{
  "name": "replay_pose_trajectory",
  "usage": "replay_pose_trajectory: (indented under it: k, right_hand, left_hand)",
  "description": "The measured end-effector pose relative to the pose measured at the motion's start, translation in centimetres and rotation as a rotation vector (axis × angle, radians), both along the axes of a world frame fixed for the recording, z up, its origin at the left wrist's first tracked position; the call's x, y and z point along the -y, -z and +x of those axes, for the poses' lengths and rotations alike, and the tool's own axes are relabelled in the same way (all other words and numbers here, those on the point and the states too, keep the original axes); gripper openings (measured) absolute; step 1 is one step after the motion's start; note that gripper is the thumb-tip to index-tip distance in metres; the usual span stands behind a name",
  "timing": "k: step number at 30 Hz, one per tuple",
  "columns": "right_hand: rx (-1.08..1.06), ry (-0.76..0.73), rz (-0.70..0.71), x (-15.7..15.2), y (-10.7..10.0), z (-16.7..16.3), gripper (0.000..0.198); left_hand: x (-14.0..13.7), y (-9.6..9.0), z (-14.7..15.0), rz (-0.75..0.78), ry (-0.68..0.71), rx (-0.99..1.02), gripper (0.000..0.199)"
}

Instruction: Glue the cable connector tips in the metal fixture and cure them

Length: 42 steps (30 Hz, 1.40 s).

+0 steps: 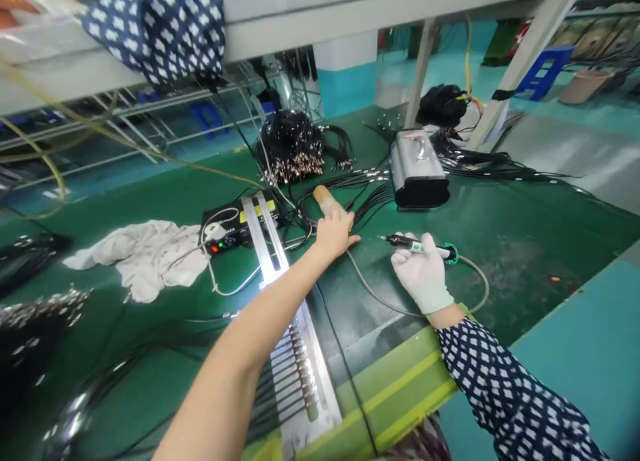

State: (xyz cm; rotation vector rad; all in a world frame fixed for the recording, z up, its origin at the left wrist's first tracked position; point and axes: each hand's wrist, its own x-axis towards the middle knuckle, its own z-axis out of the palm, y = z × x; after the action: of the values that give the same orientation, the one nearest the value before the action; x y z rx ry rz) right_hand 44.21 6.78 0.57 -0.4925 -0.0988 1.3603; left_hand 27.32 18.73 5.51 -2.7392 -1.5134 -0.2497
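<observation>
- Our bare left arm (240, 341) comes up from the bottom and slants over a long metal tray (323, 381) with a row of thin wires in it.
- Our right arm wears a dark blue sleeve (505, 381) with white shapes, and its wrist is by the desk's yellow-green edge (400, 387).
- Our right hand (423, 274) has a white glove, and its fingers are closed around a black and white pen-like tool (407, 242). The tool is above the green desk (505, 247), its thin tip pointing left, with a gray cord (486, 287) on its back end.
- Our left hand (334, 234) reaches out flat, its fingers over the near end of a tan, round-ended thing (325, 197). We can't tell if they grip it.
- On the left are a crumpled white rag (150, 254) and a black box (233, 231) with red and green lights.
- Farther back we see a silver machine (415, 157) and a big bunch of black wires (290, 137).
- Past the desk, a blue stool (545, 74) and a pinkish bin (585, 86) stand on the blue-green floor (505, 81).
</observation>
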Motion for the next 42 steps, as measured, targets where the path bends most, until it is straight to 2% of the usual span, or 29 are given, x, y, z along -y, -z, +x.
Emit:
replay_pose_trajectory:
  k: [3,6,7,9,11,13,16,20,24,27,32,37,39,42]
  right_hand:
    - [-0.007,0.011,0.019,0.1,-0.4,0.2,0.026]
    - [-0.042,0.019,0.041,0.6,-1.1,0.6,0.029]
    - [-0.050,0.025,0.053,0.8,-1.4,0.7,0.031]
    - [-0.043,0.040,0.084,1.1,-1.7,0.6,0.034]
    - [0.002,0.032,0.113,1.3,-1.8,0.0,0.039]
    - [0.068,-0.013,0.120,1.5,-1.9,-1.2,0.047]
    - [0.177,-0.114,0.121,1.8,-2.1,-3.5,0.051]
    - [0.337,-0.222,0.192,2.5,-2.9,-6.8,0.046]
    - [0.490,-0.283,0.263,3.1,-4.0,-9.0,0.046]
    - [0.600,-0.355,0.313,3.1,-5.0,-9.4,0.044]
    - [0.774,-0.475,0.360,2.8,-6.4,-8.9,0.044]
    - [1.101,-0.371,0.497,3.4,-6.3,-10.4,0.041]
    - [1.077,-0.471,0.503,3.7,-5.8,-11.5,0.045]
    - [0.820,-0.694,0.389,3.7,-5.0,-12.4,0.050]
  left_hand:
    - [-0.3,-0.5,-1.1,0.004,0.006,0.068,0.041]
    - [2.9,-1.9,-6.9,0.054,0.031,0.236,0.038]
    - [4.6,-2.3,-9.4,0.061,0.087,0.451,0.033]
    - [8.8,-2.9,-14.5,-0.071,0.115,0.803,0.026]
    - [13.1,-2.6,-18.9,-0.369,0.001,1.060,0.030]
    - [16.8,-1.7,-22.2,-0.532,-0.142,1.211,0.038]
    - [20.6,0.2,-25.0,-0.622,-0.239,1.277,0.042]
    - [22.8,1.6,-26.2,-0.678,-0.232,1.252,0.042]
    - [23.5,1.5,-26.1,-0.745,-0.132,1.218,0.035]
    - [23.9,1.2,-26.1,-0.800,-0.081,1.229,0.033]
    - [24.6,1.3,-26.2,-0.885,-0.086,1.322,0.037]
    - [24.7,1.7,-24.7,-0.945,-0.143,1.490,0.044]
    - [24.7,1.9,-24.0,-0.973,-0.145,1.553,0.047]
    - [24.9,2.2,-23.6,-1.016,-0.147,1.600,0.049]
